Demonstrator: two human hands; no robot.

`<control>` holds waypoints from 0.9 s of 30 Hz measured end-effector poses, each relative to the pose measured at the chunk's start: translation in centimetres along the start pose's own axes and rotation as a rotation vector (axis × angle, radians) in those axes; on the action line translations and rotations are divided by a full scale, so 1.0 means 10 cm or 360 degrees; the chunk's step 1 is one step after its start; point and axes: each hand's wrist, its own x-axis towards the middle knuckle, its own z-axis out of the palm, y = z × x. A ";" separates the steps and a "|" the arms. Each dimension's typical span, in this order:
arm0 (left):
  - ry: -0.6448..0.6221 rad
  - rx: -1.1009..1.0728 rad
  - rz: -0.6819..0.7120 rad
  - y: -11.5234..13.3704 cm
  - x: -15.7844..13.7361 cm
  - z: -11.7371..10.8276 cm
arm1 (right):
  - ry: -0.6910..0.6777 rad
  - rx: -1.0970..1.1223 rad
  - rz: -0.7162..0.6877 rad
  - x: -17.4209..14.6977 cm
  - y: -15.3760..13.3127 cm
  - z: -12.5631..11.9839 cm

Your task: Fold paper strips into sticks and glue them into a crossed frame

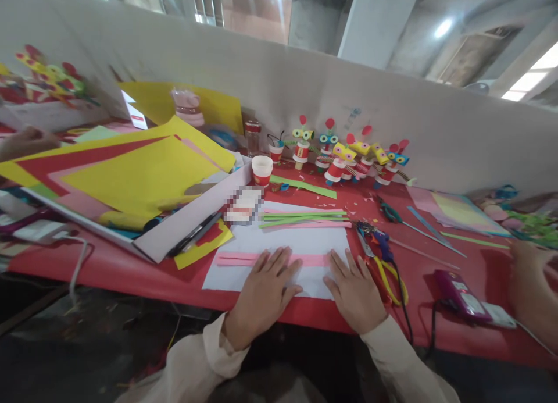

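- Head view: red desk (108,269) backed by a long pale partition wall (305,95), with concrete ceiling and bright lights above it.
- White sheet (288,240) lying flat at the desk's near edge, at 6 o'clock in the view.
- Pink paper strip (311,260) lying across the white sheet, running between 9 and 3 o'clock.
- Left hand (261,295) spread flat, palm down, fingers pressing on the pink paper strip and the sheet; grasping nothing.
- Right hand (355,292) likewise flat and unclenched, fingertips at the strip's right end, resting on the sheet's corner.
- Green and pink strips (305,218) piled at 12 o'clock from the hands, on the far part of the sheet.
- Yellow-handled scissors (383,269) just beside the right hand, at its 3 o'clock, touching a black cable.
- Purple device (460,295) farther out at 3 o'clock, near the desk edge.
- Open box of yellow, red and pink paper (131,176) at 10 o'clock from the left hand.
- Red paper cup (262,170) at 12 o'clock, beyond the sheet.
- Row of paper-cup figures (349,156) standing along the wall at 1 o'clock.
- Another person's hand (529,292) at the far right edge, well apart from the right hand; its hold cannot be told.
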 end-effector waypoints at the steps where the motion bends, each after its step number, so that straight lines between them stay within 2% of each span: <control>1: 0.0009 0.0002 0.0003 0.00 0.00 0.00 | -0.0004 -0.0015 0.0023 0.01 -0.01 -0.01; 5: 0.0019 -0.0007 0.0017 -0.06 -0.04 -0.02 | 0.0023 -0.0067 0.0191 0.03 0.01 -0.06; 7: -0.0008 -0.0022 0.0027 -0.11 -0.09 -0.04 | 0.0070 0.0016 0.0239 0.05 0.05 -0.08; 11: -0.0042 -0.0105 0.0019 -0.16 -0.09 -0.11 | 0.0113 0.0556 0.0187 0.14 0.09 -0.03; 15: -0.0023 -0.0217 -0.0008 -0.08 0.10 -0.12 | 0.0111 0.0983 0.0227 0.26 0.05 0.08; 20: -0.0009 -0.0244 0.0013 -0.02 0.32 -0.02 | 0.0028 0.1093 0.0210 0.36 0.10 0.10; 27: -0.0020 -0.0142 0.0200 -0.06 0.27 0.05 | -0.0076 0.1216 0.0062 0.35 0.23 0.00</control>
